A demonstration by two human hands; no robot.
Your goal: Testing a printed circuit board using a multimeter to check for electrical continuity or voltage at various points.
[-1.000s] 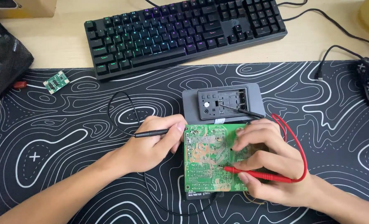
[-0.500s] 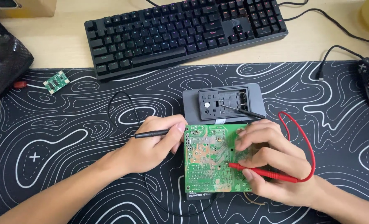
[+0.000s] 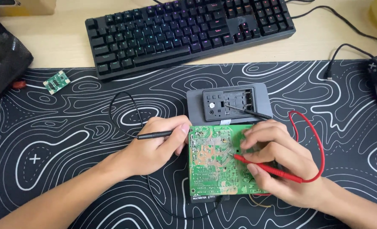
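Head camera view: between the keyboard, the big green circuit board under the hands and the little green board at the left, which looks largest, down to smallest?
1. Keyboard, clearly the largest.
2. Big green circuit board, partly covered by the right hand.
3. Little green board, by far the smallest.

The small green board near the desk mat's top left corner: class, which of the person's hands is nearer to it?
Left. The left hand lies right of and below the small green board; the right hand is farther right.
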